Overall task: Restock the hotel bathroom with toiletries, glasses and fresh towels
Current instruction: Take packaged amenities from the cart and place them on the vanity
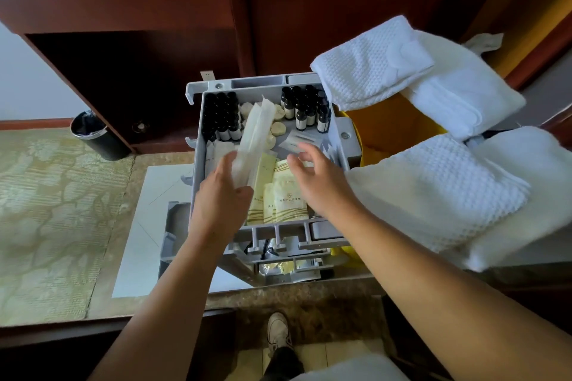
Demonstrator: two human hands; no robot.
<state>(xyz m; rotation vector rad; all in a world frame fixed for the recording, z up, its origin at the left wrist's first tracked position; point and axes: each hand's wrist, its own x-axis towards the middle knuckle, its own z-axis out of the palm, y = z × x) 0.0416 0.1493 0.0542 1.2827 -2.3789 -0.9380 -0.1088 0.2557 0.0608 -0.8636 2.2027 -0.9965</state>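
While my left hand (pixel 223 192) grips a bundle of long translucent packets (pixel 253 136) above the grey cart tray (pixel 198 120), my right hand (pixel 312 176) hovers, fingers spread, over yellow sachets (pixel 288 198) near folded white towels (pixel 433 189).

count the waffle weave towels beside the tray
2. Far waffle towel at the back right corner of the grey tray; near waffle towel right of the right hand. Others may be hidden underneath.

A small black bin (pixel 93 134) with a shiny rim stands at the left, next to a dark red wood cabinet (pixel 139 3). At the lower left is a pale green carpet (pixel 46 210) with leaf shapes. A flat white sheet (pixel 145 226) lies near it. A pale shoe (pixel 277 331) is at the bottom middle.
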